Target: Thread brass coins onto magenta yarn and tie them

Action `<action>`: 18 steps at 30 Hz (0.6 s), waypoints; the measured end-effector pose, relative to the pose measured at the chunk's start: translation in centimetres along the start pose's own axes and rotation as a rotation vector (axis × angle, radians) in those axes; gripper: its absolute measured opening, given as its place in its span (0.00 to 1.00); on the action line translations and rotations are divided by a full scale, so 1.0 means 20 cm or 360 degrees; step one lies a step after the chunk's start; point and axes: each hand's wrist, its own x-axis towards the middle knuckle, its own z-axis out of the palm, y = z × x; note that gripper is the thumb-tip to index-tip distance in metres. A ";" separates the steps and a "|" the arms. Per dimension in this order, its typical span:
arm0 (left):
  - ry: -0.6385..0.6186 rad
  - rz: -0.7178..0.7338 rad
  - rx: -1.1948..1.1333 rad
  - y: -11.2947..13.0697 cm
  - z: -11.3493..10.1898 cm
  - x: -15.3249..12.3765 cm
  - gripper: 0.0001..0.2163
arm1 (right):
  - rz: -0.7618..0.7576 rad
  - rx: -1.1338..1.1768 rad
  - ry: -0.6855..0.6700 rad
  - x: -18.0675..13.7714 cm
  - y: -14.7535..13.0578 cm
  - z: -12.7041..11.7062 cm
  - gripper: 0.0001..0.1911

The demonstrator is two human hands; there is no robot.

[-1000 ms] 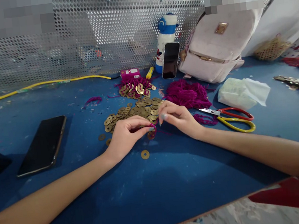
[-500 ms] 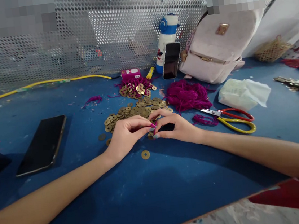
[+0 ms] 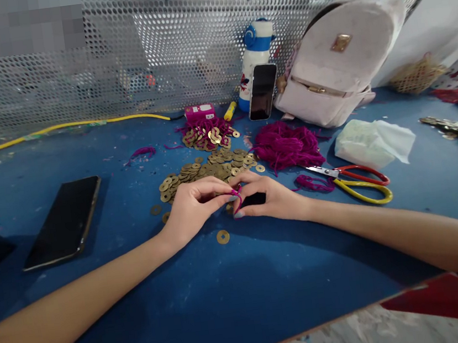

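Between my two hands runs a short purple cord (image 3: 239, 197), bent into a small curve. My left hand (image 3: 195, 203) pinches it between thumb and forefinger. On the other side, my right hand (image 3: 267, 195) is pinched on the cord's lower part with thumb and fingertips. Whether a coin is held with it is hidden by the fingers. Just behind my hands spreads a pile of brass coins with square holes (image 3: 212, 167). One loose coin (image 3: 222, 237) lies in front of them. Coins tied with purple cord (image 3: 208, 135) are heaped farther back.
A purple cord bundle (image 3: 286, 145) and scissors with red and yellow handles (image 3: 353, 178) lie right. One phone (image 3: 66, 222) lies left; another phone (image 3: 263, 92) leans on a bottle (image 3: 259, 45). A backpack (image 3: 341, 68) stands at the mesh wall (image 3: 115, 57).
My right fingertips have shifted slightly down and left, and more of the purple cord now shows as a curve between my hands. My left hand is nearly still.
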 end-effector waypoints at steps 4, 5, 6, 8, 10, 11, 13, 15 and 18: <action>0.0000 0.0003 -0.0038 0.00 0.00 0.00 0.04 | 0.0041 0.0123 0.0103 0.00 0.01 0.00 0.07; -0.0005 0.0007 -0.0042 0.00 0.00 0.00 0.04 | 0.0058 0.0161 0.0113 0.00 0.02 0.00 0.06; -0.0009 0.0012 -0.0043 0.00 0.00 0.00 0.04 | 0.0072 0.0194 0.0119 0.00 0.02 0.00 0.06; -0.0007 0.0018 -0.0036 0.00 0.00 0.00 0.04 | 0.0081 0.0212 0.0117 0.00 0.02 0.00 0.07; -0.0001 0.0018 -0.0012 0.00 0.00 0.00 0.04 | 0.0054 0.0150 0.0078 0.00 0.02 0.00 0.06; -0.0001 0.0017 0.0001 -0.01 0.00 0.00 0.04 | 0.0035 0.0096 0.0043 0.00 0.01 0.01 0.05; -0.0004 0.0013 0.0013 0.00 0.00 0.00 0.04 | 0.0007 -0.0023 -0.0026 0.00 0.01 0.01 0.04; -0.0001 0.0013 0.0001 0.00 0.00 0.00 0.04 | 0.0001 -0.0126 -0.0075 0.00 0.00 0.01 0.03; -0.0002 0.0029 -0.0035 0.00 0.00 -0.01 0.04 | -0.0010 -0.0212 -0.0081 0.00 0.00 0.01 0.03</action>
